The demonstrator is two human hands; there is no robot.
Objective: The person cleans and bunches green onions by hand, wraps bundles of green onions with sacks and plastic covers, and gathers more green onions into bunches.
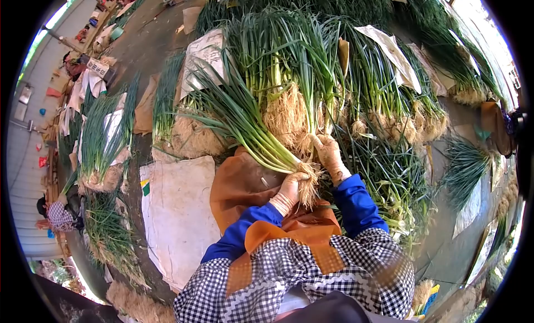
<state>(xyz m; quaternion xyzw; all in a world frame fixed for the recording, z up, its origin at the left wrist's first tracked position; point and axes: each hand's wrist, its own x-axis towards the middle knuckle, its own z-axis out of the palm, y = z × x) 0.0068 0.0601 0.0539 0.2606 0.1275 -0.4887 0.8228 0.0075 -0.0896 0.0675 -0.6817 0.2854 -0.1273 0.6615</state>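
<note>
My left hand (290, 190), in a pale glove, is closed round the root end of a bunch of green onions (261, 142). Their green leaves fan out to the upper left, and the stringy roots hang beside my fingers. Just up and to the right, my right hand (329, 155), also gloved, pinches the base of a thin onion stalk (311, 114) that stands against the pile. Directly in front lies a large heap of green onions (272, 61) with tan roots toward me.
A white sack (181, 211) lies flat at the left. Loose green leaves (389, 178) are heaped at the right. More onion bundles (100, 139) stand at the far left, near another person (60, 216). A further bundle (464, 167) lies on the floor at the right.
</note>
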